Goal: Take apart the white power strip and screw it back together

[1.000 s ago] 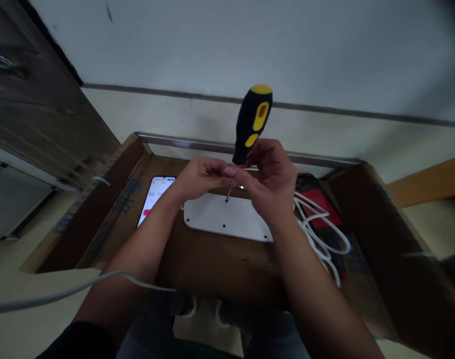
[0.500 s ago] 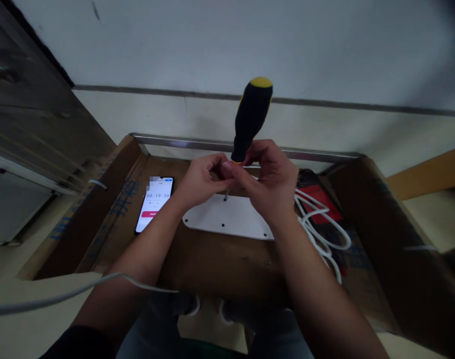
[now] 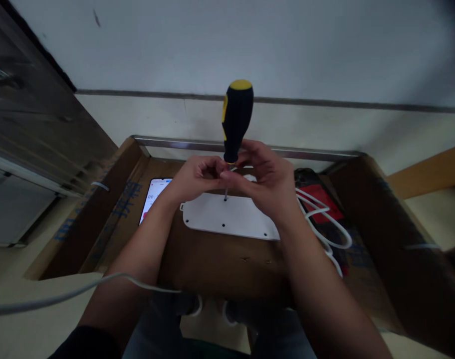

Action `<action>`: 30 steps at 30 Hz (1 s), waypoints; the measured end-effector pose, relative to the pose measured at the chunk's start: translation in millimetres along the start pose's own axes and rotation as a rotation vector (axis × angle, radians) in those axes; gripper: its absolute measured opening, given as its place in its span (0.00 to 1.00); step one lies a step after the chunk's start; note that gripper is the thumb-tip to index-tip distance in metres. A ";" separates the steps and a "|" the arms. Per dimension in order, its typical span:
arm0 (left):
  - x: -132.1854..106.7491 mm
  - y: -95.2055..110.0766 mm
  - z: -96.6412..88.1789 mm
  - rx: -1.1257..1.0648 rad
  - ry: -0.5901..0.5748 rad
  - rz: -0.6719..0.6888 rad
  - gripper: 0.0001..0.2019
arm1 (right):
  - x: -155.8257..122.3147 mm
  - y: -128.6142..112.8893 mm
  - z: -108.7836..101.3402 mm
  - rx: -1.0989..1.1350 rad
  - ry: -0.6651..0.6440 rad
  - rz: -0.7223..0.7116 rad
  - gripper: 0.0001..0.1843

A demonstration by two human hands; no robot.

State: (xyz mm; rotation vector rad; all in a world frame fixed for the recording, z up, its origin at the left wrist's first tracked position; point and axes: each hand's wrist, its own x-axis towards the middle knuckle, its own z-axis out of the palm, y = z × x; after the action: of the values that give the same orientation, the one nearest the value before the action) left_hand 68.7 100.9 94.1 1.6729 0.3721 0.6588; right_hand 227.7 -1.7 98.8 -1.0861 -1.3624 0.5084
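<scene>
A screwdriver [image 3: 238, 117] with a black and yellow handle stands nearly upright, its thin shaft pointing down into a hole of a white power strip [image 3: 208, 217] that lies face down. My left hand [image 3: 197, 179] pinches at the shaft just under the handle. From the other side my right hand [image 3: 267, 182] closes its thumb and fingers around the same spot. The fingertips of both hands meet there. Several dark holes dot the strip's back. Two small screws [image 3: 244, 259] lie on the cardboard in front of the strip.
A phone [image 3: 154, 197] with a lit screen lies at the left, partly behind my left forearm. Coiled white cable [image 3: 340, 239] and a red and black object [image 3: 323, 202] are at the right. Cardboard walls [image 3: 395, 239] rise on both sides; a metal rail [image 3: 197, 145] runs along the back.
The screwdriver's handle has swung left, so the tool stands straighter. Both hands have shifted slightly to the left with it, and my left forearm covers more of the phone.
</scene>
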 end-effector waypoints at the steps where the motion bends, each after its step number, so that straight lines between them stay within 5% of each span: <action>1: 0.1 -1.2 1.9 0.013 0.012 -0.001 0.19 | 0.4 0.1 1.2 -0.017 0.020 -0.007 0.30; 7: -0.4 -5.4 5.5 0.019 -0.031 0.016 0.17 | 3.5 4.0 0.8 -0.074 0.160 0.021 0.21; 12: -1.2 -0.4 -3.7 0.119 -0.207 0.045 0.13 | 2.3 3.6 -3.3 0.021 0.066 0.087 0.27; 18: -1.2 0.7 3.0 0.088 -0.020 -0.022 0.14 | 0.1 2.8 0.0 0.028 -0.010 0.071 0.33; 25: -0.2 -3.6 13.0 0.138 0.093 0.000 0.20 | 3.3 -1.8 0.4 -0.121 0.046 0.033 0.19; 30: -2.4 -0.9 1.9 0.193 -0.099 0.053 0.14 | 2.6 -2.8 -5.3 -0.096 -0.001 0.050 0.18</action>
State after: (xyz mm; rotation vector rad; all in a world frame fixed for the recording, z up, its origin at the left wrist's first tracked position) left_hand 68.1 98.2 92.6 1.8972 0.3300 0.5914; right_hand 232.4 -2.6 103.3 -1.2013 -1.3752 0.4843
